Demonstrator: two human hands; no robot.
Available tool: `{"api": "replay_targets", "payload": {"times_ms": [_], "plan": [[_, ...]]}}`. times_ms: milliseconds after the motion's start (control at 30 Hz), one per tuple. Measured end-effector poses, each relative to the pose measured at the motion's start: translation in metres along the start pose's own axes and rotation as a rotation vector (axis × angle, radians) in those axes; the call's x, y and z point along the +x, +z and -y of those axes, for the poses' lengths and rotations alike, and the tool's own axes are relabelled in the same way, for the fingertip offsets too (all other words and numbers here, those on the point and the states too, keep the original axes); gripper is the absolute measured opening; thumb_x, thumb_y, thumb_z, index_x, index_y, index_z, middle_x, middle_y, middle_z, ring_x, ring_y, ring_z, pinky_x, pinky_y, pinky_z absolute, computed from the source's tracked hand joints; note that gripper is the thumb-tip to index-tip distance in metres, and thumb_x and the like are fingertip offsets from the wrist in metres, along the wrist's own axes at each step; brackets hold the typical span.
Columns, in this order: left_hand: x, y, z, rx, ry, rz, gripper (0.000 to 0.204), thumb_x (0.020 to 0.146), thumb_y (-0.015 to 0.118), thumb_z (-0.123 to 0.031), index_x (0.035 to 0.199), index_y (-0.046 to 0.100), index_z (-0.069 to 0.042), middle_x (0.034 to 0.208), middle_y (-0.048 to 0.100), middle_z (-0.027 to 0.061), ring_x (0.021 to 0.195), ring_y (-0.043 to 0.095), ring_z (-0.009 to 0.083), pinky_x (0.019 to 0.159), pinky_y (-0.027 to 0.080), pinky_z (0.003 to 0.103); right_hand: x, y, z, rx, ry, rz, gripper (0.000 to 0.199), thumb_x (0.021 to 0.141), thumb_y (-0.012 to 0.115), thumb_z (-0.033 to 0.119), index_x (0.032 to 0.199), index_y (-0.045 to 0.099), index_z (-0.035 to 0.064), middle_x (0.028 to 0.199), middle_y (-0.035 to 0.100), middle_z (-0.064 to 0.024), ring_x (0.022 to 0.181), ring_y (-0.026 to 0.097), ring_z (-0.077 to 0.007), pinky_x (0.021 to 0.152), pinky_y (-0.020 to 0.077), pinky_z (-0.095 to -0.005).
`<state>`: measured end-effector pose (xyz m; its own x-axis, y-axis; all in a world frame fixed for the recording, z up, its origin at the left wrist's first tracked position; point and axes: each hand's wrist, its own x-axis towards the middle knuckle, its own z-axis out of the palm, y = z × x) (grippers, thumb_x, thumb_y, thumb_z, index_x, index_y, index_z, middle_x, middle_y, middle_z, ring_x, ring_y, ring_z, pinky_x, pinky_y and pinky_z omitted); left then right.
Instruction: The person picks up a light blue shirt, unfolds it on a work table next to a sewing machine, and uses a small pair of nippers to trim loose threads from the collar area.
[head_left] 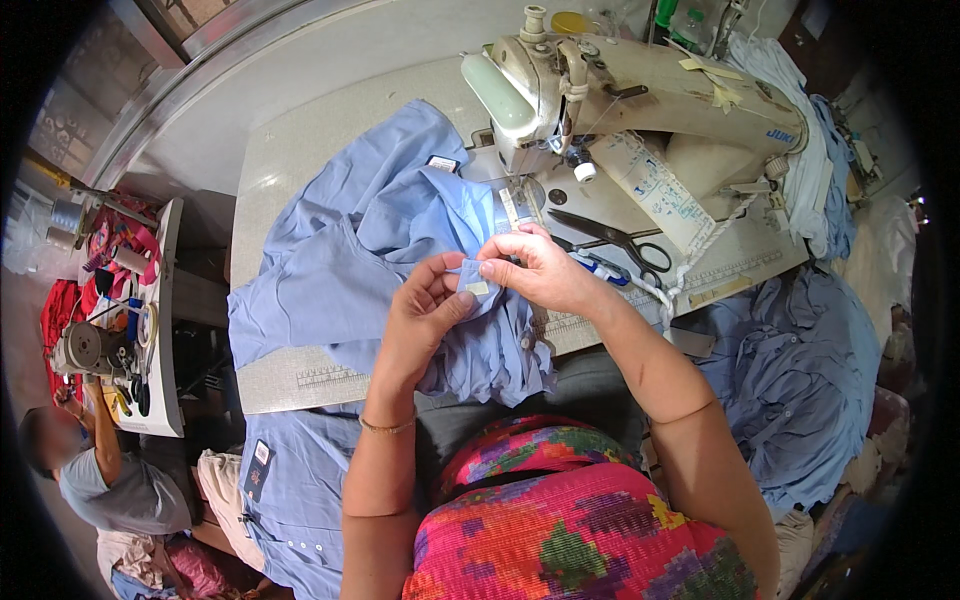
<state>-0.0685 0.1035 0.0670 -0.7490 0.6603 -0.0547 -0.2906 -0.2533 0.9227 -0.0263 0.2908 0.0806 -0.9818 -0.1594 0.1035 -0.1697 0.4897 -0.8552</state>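
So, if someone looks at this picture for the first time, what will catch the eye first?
Probably the two hands at the centre: the left hand and right hand pinch a small blue fabric piece with a pale label on it. Under them a light blue shirt spreads over the table, and behind stands the cream sewing machine, with black scissors lying at its base.

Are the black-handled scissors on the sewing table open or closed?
Closed. The black-handled scissors lie flat beside the cream sewing machine, blades together in one point, handles side by side.
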Motion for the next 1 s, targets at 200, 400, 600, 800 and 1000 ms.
{"api": "replay_targets", "payload": {"times_ms": [200, 400, 600, 800, 1000], "plan": [[-0.007, 0.003, -0.005, 0.092, 0.064, -0.059, 0.042, 0.081, 0.059, 0.001, 0.12, 0.045, 0.0, 0.089, 0.058, 0.0019, 0.082, 0.055, 0.0082, 0.073, 0.044, 0.021, -0.006, -0.004, -0.004, -0.058, -0.092, 0.056, 0.02, 0.084, 0.061, 0.027, 0.087, 0.058, 0.007, 0.081, 0.054, -0.0003, 0.087, 0.047, -0.0134, 0.097, 0.0215, -0.0345], [-0.013, 0.008, -0.006, 0.385, 0.154, -0.188, 0.038, 0.079, 0.058, 0.002, 0.116, 0.048, 0.001, 0.095, 0.056, 0.0055, 0.086, 0.054, 0.0108, 0.076, 0.043, 0.024, -0.006, -0.006, -0.006, 0.037, -0.104, 0.088, 0.023, 0.079, 0.063, 0.027, 0.09, 0.06, 0.007, 0.086, 0.057, -0.0016, 0.088, 0.052, -0.0141, 0.098, 0.0197, -0.0349], [-0.022, 0.028, -0.002, 0.896, 0.581, -0.289, 0.015, 0.071, 0.064, -0.003, 0.085, 0.059, -0.001, 0.101, 0.052, 0.0138, 0.095, 0.05, 0.0257, 0.082, 0.041, 0.034, -0.009, -0.003, 0.001, 0.016, -0.094, -0.004, 0.02, 0.078, 0.063, 0.026, 0.085, 0.061, 0.007, 0.085, 0.058, -0.0018, 0.09, 0.052, -0.0146, 0.099, 0.0193, -0.0371], [-0.019, 0.027, 0.0, 0.915, 0.492, -0.29, 0.008, 0.071, 0.063, -0.004, 0.076, 0.06, 0.001, 0.103, 0.053, 0.0137, 0.095, 0.049, 0.0282, 0.084, 0.041, 0.035, -0.015, 0.001, 0.02, -0.24, -0.164, -0.099, 0.014, 0.074, 0.065, 0.018, 0.079, 0.06, 0.0066, 0.079, 0.052, -0.0009, 0.091, 0.05, -0.0161, 0.102, 0.0154, -0.0431], [-0.015, 0.022, 0.008, 0.85, 0.439, -0.281, 0.005, 0.07, 0.061, -0.001, 0.074, 0.06, 0.002, 0.103, 0.054, 0.0125, 0.097, 0.05, 0.0271, 0.085, 0.041, 0.034, -0.016, 0.005, 0.021, -0.368, -0.226, -0.145, 0.012, 0.073, 0.065, 0.018, 0.079, 0.062, 0.0076, 0.08, 0.053, -0.0021, 0.093, 0.051, -0.0186, 0.103, 0.0129, -0.0475]]}}
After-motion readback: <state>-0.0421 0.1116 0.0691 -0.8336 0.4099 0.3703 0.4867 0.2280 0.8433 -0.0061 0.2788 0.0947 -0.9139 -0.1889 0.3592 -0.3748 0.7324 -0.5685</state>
